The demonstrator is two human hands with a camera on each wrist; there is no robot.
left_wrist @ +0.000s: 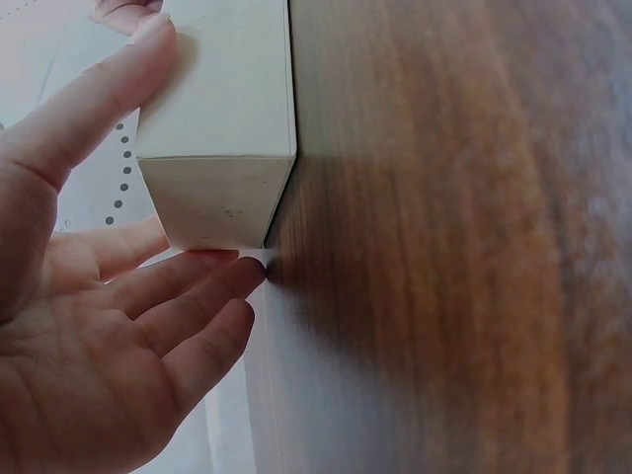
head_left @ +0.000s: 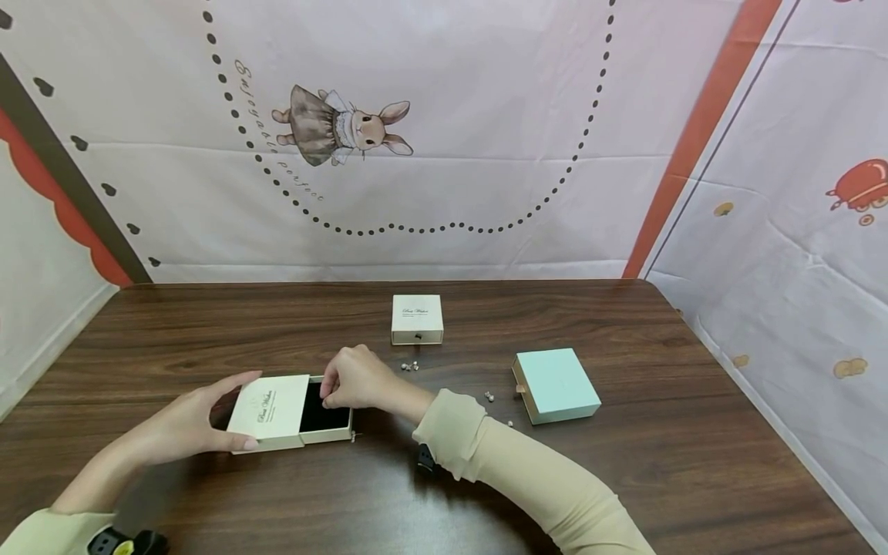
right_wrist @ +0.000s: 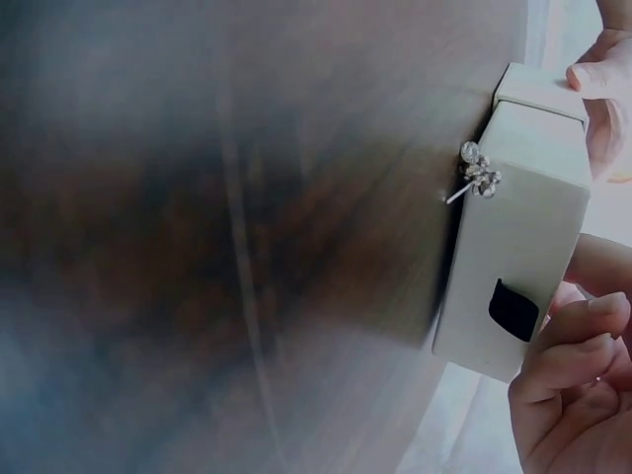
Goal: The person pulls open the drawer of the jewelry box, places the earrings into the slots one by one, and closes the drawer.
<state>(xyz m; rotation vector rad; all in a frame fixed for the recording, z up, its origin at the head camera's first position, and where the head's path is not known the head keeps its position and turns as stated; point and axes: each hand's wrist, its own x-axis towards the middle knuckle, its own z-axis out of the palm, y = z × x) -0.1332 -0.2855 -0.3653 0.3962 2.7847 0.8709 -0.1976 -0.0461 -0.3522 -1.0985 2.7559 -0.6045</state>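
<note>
at the left of the table, the left hand grips the white box between thumb and fingers, probably steadying it; its long axis runs left to right, drawer pointing right. over that, the right hand has fingertips drawn together; whether they pinch anything, i cannot tell.

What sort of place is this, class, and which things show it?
Probably an improvised indoor tabletop workspace: a wood-grain table is backed by a creased, rabbit-printed hanging, and small drawer-style boxes sit on it within arm's reach.
</note>
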